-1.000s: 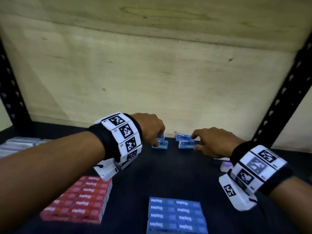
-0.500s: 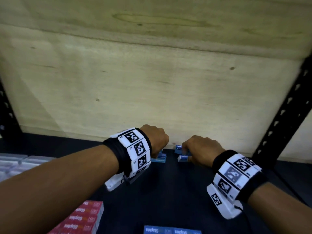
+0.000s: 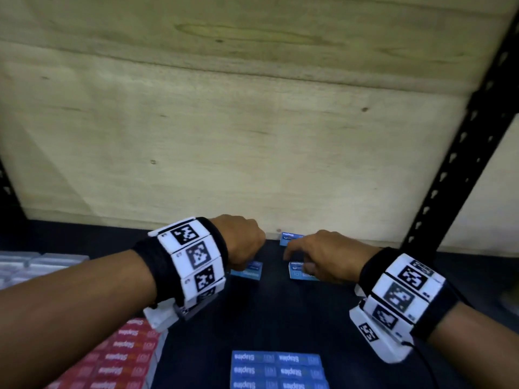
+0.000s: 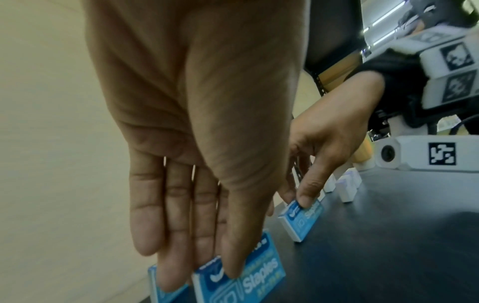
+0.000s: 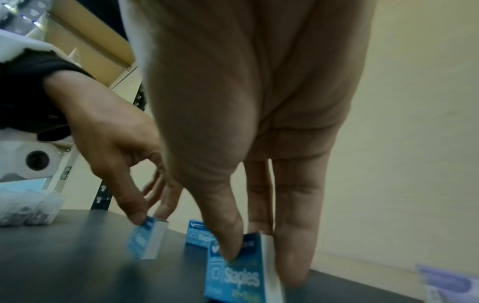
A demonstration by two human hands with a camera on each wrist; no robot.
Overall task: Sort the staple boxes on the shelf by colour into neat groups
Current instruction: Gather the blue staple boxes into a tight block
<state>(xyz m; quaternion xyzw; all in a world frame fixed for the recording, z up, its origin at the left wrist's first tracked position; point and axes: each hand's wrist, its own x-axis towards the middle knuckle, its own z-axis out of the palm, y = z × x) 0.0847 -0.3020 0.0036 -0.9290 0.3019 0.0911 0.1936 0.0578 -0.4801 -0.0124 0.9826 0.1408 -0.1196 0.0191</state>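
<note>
At the shelf's rear, one blue staple box (image 3: 248, 272) is pinched by the left hand (image 3: 241, 240), another blue box (image 3: 299, 272) by the right hand (image 3: 323, 255).

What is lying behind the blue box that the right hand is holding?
Behind the blue box pinched by the right hand, another blue box lies by the wooden back panel. The hand covers whatever is beside it.

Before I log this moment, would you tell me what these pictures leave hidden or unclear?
- Left hand, head view: its fingertips and most of its blue box sit behind the knuckles.
- Blue stack and red stack, head view: cut off by the bottom edge, so counts are unknown.
- White boxes, head view: cut by the left edge and blurred.
- Pale box, right wrist view: blurred and cut by the corner; print unreadable.
</note>
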